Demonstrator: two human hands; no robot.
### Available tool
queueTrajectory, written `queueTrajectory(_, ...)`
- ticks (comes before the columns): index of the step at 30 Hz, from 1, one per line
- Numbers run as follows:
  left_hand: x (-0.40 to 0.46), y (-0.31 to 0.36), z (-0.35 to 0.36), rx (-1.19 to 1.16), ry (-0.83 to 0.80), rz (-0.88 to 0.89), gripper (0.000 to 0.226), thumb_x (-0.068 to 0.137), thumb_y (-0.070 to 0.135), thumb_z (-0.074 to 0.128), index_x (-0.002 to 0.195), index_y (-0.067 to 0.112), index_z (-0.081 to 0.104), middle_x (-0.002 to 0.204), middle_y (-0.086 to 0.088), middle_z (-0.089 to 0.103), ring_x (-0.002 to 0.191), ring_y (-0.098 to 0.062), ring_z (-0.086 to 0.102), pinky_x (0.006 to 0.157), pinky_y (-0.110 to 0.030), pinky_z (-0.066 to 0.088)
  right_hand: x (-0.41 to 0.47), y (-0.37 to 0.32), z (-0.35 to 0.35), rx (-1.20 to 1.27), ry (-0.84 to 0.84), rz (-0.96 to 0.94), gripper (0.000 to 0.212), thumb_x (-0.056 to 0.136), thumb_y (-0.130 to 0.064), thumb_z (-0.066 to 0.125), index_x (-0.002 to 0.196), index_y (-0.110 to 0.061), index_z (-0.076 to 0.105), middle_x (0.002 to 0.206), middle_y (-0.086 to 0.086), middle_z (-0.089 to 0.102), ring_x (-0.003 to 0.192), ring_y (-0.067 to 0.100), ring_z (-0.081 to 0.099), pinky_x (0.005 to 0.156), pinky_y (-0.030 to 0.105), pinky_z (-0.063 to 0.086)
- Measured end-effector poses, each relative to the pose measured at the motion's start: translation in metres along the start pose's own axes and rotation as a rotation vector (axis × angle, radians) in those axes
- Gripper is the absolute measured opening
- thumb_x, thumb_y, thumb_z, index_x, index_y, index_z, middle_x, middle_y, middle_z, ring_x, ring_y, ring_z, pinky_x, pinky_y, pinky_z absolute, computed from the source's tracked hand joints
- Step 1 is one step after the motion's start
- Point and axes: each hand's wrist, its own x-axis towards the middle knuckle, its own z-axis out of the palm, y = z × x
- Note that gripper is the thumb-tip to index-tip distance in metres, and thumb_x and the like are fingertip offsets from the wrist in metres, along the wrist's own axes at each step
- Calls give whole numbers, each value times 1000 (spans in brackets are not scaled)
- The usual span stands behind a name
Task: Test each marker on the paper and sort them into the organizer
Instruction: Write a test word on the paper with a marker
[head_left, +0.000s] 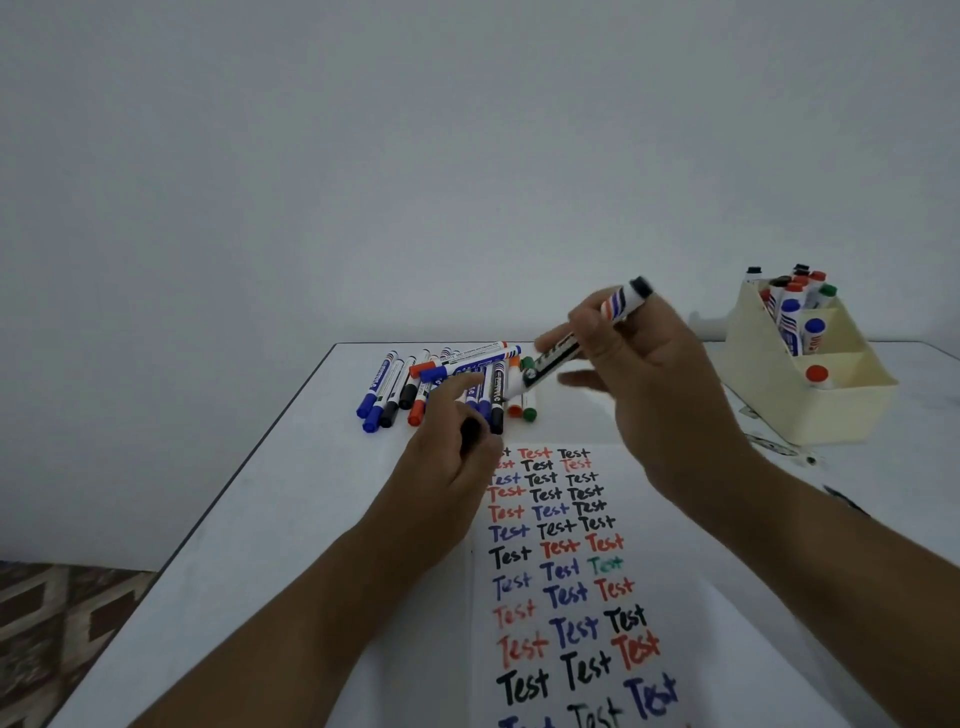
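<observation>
Right hand (644, 374) raised above the worktop (270, 519), gripping a black-capped marker (587, 338) tilted, one end up toward the organizer (810, 379). Left hand (457, 457) low by the pile of markers (447, 384), fingers curled round a small black cap (471, 434), forefinger stretched toward the pile. Paper (571, 571) between the forearms, covered in rows of "Test". Organizer at far right, already holding several sorted markers upright.
</observation>
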Motion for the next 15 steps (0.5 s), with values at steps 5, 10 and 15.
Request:
queueTrajectory(5, 7, -2, 1, 21, 35, -66, 43, 98, 15, 54, 133, 30, 35, 118, 15, 61, 87, 12, 58, 69, 4, 38, 8, 12, -20, -562, -36, -374, 16, 94, -54, 57, 86, -40, 56, 85, -10, 68, 81, 7, 65, 73, 28, 54)
queueTrajectory(10, 5, 0, -2, 32, 88, 3, 42, 93, 17, 62, 124, 37, 41, 117, 17, 58, 90, 21, 54, 76, 4, 39, 6, 41, -26, -1072, -268, -507, 37, 100, -55, 42, 114, -29, 64, 87, -6, 60, 69, 16, 57, 60, 39, 52)
queueTrajectory(15, 3, 3, -1, 64, 50, 4, 48, 96, 19, 58, 138, 32, 38, 122, 8, 62, 85, 8, 62, 77, -10, 52, 2, 51, -22, -1293, -318, -556, 47, 96, -55, 36, 117, -27, 68, 88, -1, 68, 64, 19, 61, 72, 44, 48)
